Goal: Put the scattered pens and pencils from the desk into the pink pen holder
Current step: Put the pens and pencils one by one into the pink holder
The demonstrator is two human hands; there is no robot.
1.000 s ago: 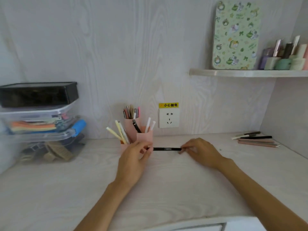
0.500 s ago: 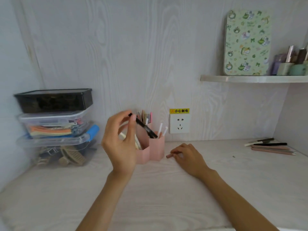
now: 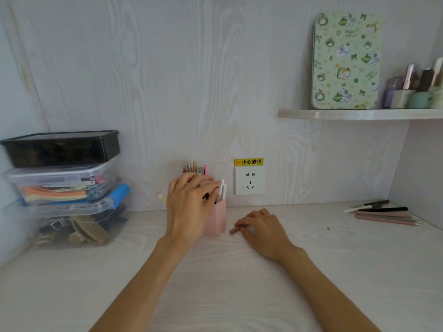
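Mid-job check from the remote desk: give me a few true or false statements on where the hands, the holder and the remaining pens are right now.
1. The left hand is at the pink holder. True.
2. The right hand is lifted off the desk. False: it rests on the desk, over a brown pencil.
3. Loose pens lie at the desk's far right. True.
4. The holder stands on the shelf. False: it stands on the desk, left of the socket.
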